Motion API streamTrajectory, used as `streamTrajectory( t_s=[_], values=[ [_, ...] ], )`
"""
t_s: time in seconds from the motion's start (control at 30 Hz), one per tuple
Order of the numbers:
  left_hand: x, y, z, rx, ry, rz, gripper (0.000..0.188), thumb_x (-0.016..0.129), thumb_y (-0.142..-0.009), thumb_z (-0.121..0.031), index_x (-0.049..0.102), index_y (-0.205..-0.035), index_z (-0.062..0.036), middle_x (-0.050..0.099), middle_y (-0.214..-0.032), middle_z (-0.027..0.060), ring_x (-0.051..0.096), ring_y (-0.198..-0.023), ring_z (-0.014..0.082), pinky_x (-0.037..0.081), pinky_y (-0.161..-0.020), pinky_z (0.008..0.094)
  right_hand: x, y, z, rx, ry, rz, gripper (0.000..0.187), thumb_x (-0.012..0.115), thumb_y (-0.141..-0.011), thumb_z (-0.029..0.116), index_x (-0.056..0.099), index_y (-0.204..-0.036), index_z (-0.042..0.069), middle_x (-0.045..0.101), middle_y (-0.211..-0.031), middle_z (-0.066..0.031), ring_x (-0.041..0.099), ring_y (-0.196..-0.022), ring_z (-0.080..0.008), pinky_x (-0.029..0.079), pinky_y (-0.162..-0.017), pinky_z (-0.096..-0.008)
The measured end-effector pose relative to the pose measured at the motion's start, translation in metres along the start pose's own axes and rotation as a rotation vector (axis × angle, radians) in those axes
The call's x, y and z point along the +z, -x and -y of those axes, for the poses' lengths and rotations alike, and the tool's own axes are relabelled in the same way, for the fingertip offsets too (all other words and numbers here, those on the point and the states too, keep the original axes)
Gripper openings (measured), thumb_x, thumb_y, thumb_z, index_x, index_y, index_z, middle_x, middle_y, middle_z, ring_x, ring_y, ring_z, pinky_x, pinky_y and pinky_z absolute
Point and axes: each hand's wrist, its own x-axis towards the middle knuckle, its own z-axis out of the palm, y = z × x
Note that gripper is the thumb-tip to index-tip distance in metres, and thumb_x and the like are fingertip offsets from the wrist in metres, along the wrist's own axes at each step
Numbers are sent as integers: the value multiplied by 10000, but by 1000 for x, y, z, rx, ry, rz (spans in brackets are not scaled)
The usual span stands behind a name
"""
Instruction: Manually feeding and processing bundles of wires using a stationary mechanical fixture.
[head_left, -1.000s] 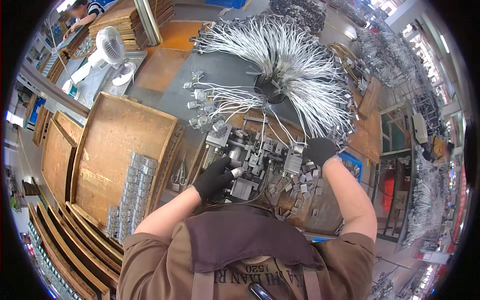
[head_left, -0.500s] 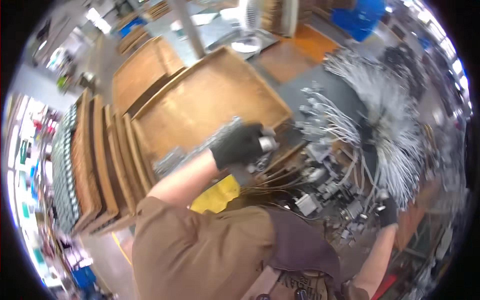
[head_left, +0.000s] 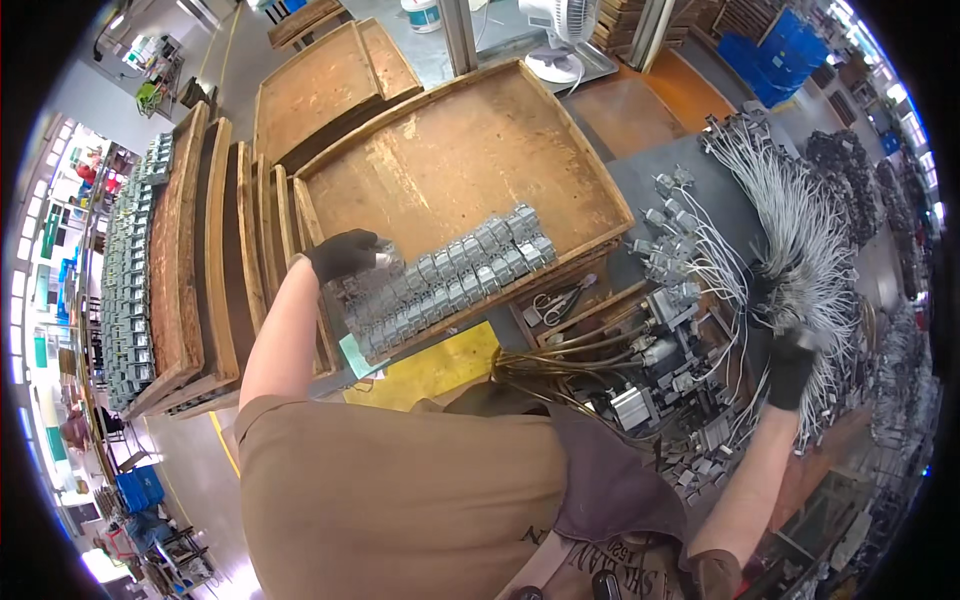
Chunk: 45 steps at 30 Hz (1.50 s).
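My left hand (head_left: 345,255), in a black glove, is at the left end of two rows of silvery metal parts (head_left: 455,278). Its fingers close round a small grey metal part (head_left: 389,261), partly hidden by the glove. The rows lie along the near edge of a shallow wooden tray (head_left: 450,150). Over on the right, my gloved right hand (head_left: 790,372) reaches into a big bundle of white wires (head_left: 800,245). The fingers there are bent around something greyish that blurs into the wires.
Scissors (head_left: 562,300) lie below the tray's near right corner. A metal fixture (head_left: 660,340) with brown tubes stands between the tray and the wires. More wired metal parts (head_left: 668,235) lie beyond it. Upright wooden trays (head_left: 222,250) lean at the left; a white fan (head_left: 560,40) stands behind.
My left hand has moved left along the rows, to their left end. My right hand has risen slightly, further into the wires. The view has shifted and become sharper.
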Motion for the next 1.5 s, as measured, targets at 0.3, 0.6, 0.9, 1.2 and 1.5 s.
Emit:
streamTrajectory(
  t_s=[0.3,0.6,0.9,1.2,1.5],
  values=[
    [9,-12,14,117,377,-173,433,727,-748,-230,630,-1098,7,670,-1012,97,620,-889,189,482,-821,323,-96,12,119,-325,-511,304,403,561,-880,479,689,-977,110,670,-851,-162,647,-821,-366,495,-745,-457],
    [128,-46,-248,969,799,110,136,543,-881,-62,551,-1014,-34,550,-939,53,562,-841,148,484,-796,304,-88,54,85,-265,-516,542,311,677,-776,364,702,-986,136,641,-1002,-137,619,-967,-330,484,-812,-445],
    [399,-64,-335,252,695,982,458,676,-805,-234,547,-1157,29,614,-918,71,609,-858,182,565,-744,371,-63,93,28,-353,-242,810,275,669,-675,259,732,-917,144,676,-863,-113,657,-883,-309,512,-807,-415],
    [247,-90,-426,465,787,965,356,713,-789,-139,604,-1114,-41,660,-952,72,658,-837,187,541,-750,309,-94,13,39,-229,-528,610,295,744,-736,292,699,-991,152,686,-950,-107,657,-927,-305,511,-810,-409],
    [263,-59,-384,1240,-7,74,470,721,-712,-201,561,-1141,-94,564,-1184,160,613,-1023,331,510,-861,417,-75,6,66,-224,-622,226,523,734,-694,147,614,-1203,154,674,-883,-132,658,-835,-317,519,-749,-426]
  ],
)
